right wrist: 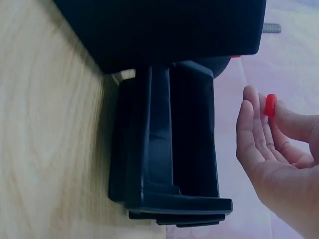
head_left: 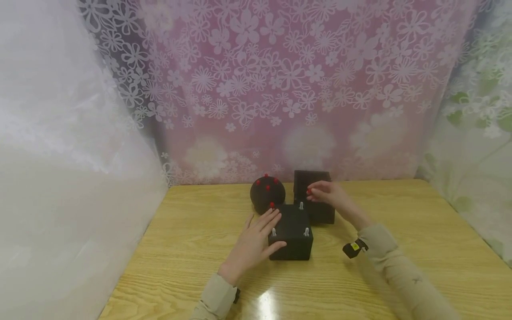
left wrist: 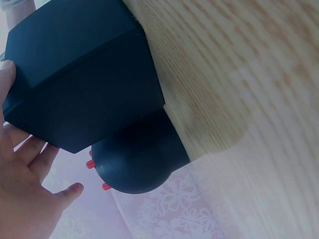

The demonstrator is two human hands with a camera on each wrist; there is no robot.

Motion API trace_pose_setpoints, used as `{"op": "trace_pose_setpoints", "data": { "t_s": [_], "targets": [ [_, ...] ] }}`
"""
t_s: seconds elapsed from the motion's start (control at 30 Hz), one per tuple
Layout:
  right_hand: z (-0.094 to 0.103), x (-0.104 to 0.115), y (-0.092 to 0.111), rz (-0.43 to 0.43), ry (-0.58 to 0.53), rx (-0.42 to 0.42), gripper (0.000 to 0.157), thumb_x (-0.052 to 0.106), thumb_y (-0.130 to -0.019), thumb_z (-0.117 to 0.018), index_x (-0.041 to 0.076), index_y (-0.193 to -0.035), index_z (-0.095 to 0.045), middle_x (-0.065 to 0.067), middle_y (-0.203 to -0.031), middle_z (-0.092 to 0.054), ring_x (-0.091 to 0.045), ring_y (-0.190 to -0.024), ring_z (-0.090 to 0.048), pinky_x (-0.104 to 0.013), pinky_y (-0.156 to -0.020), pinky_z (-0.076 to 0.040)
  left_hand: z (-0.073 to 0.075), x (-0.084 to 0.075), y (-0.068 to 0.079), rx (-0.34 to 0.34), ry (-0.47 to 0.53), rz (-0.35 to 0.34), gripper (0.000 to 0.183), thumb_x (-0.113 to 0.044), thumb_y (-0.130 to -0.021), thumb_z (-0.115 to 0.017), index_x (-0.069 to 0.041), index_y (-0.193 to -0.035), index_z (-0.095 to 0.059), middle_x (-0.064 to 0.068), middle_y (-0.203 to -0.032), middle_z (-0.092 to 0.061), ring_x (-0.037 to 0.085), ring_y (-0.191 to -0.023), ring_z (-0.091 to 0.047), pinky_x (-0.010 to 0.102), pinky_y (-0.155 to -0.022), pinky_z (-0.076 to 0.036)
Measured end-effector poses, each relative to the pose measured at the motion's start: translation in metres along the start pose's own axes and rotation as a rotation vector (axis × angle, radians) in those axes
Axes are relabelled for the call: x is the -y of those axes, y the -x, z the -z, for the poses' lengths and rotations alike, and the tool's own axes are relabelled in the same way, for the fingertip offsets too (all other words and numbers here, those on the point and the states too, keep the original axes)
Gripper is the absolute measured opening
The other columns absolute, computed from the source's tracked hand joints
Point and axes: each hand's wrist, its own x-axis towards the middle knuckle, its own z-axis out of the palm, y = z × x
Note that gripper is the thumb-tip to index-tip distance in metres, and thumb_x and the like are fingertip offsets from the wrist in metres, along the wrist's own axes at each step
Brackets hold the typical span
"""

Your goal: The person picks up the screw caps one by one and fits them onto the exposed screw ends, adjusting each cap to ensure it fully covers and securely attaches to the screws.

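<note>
A black box (head_left: 291, 229) stands on the table, with metal threaded posts (head_left: 306, 232) at three of its top corners and a red cap (head_left: 272, 205) at the far left one. My left hand (head_left: 250, 244) rests on the box's left side and top edge, fingers straight and spread. Behind the box, my right hand (head_left: 334, 195) is raised over an open black case (head_left: 314, 213). Between its thumb and fingers it pinches a small red cap (right wrist: 270, 105), seen plainly in the right wrist view. One threaded post (right wrist: 271, 28) sticks out from the box there.
A black rounded dome (head_left: 267, 194) studded with several red caps stands just behind the box, left of the case. The wooden table (head_left: 192, 249) ends at a flowered pink curtain (head_left: 240, 89). Pale sheets (head_left: 72, 178) hang at both sides.
</note>
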Motion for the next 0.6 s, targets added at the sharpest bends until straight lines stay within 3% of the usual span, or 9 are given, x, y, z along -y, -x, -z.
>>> {"op": "trace_pose_setpoints", "data": {
  "t_s": [0.23, 0.6],
  "targets": [
    [-0.009, -0.001, 0.003, -0.006, -0.07, -0.037, 0.044, 0.022, -0.094, -0.052, -0.012, -0.122, -0.049, -0.032, -0.118, -0.053, -0.018, -0.095, -0.064, -0.029, -0.087, -0.051, 0.0, 0.0, 0.001, 0.004, 0.002, 0.007, 0.072, -0.058, -0.089, -0.044, -0.015, -0.145, -0.029, 0.001, -0.15, -0.027, 0.016, -0.138, -0.024, 0.054, -0.108, -0.023],
    [-0.021, 0.003, 0.01, -0.019, -0.012, -0.094, 0.047, 0.033, -0.091, -0.056, -0.003, -0.12, -0.056, -0.026, -0.117, -0.058, -0.022, -0.096, -0.065, -0.031, -0.092, -0.048, -0.002, 0.002, 0.001, -0.023, -0.002, -0.006, 0.072, -0.057, -0.089, -0.045, -0.015, -0.145, -0.03, 0.001, -0.15, -0.029, 0.015, -0.138, -0.025, 0.054, -0.109, -0.021]
  ]
}}
